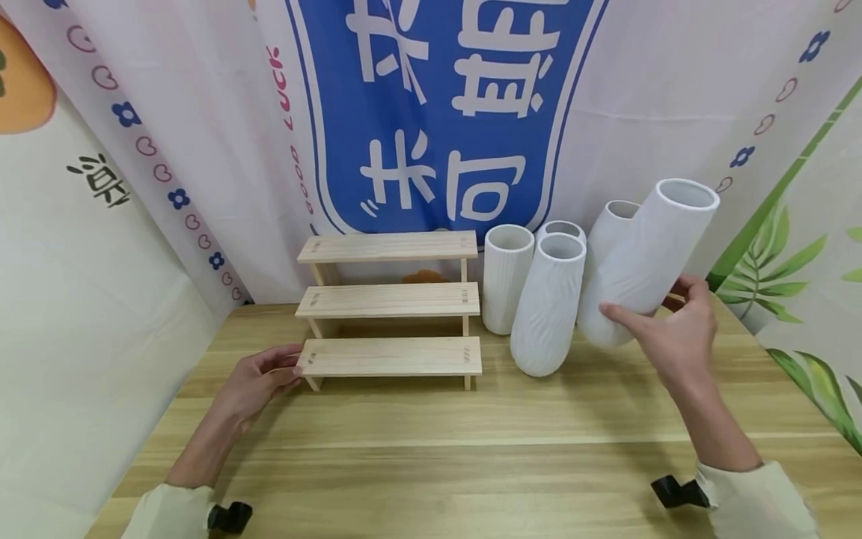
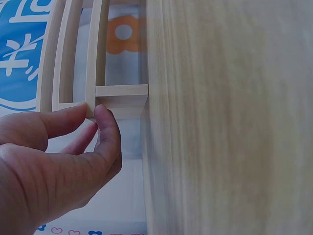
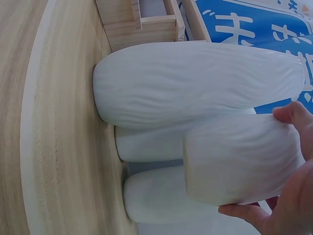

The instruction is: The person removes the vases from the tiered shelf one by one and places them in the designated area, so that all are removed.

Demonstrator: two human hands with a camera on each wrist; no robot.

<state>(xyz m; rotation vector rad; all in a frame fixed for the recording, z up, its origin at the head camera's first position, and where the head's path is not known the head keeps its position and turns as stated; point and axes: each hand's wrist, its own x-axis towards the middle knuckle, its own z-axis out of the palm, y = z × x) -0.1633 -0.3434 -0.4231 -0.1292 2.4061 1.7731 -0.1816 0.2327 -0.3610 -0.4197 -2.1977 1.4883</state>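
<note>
A three-tier wooden display stand (image 1: 390, 356) rises in steps at the middle of the table. My left hand (image 1: 259, 380) pinches the left end of its lowest shelf between thumb and fingers, as the left wrist view also shows. In my right hand (image 1: 680, 337) is a white vase (image 1: 649, 254) with a rippled surface, gripped around its lower part. It tilts to the right, and its base is off the table in the right wrist view. Beside it stand a front rippled vase (image 1: 547, 311), a ribbed vase (image 1: 508, 281) and other white vases partly hidden behind.
The wood-grain table (image 1: 431, 464) runs up to a printed cloth (image 1: 660, 82) hanging behind, with a blue panel (image 1: 438, 112) on it. The standing vases crowd together just right of the stand. More cloth hangs at both sides.
</note>
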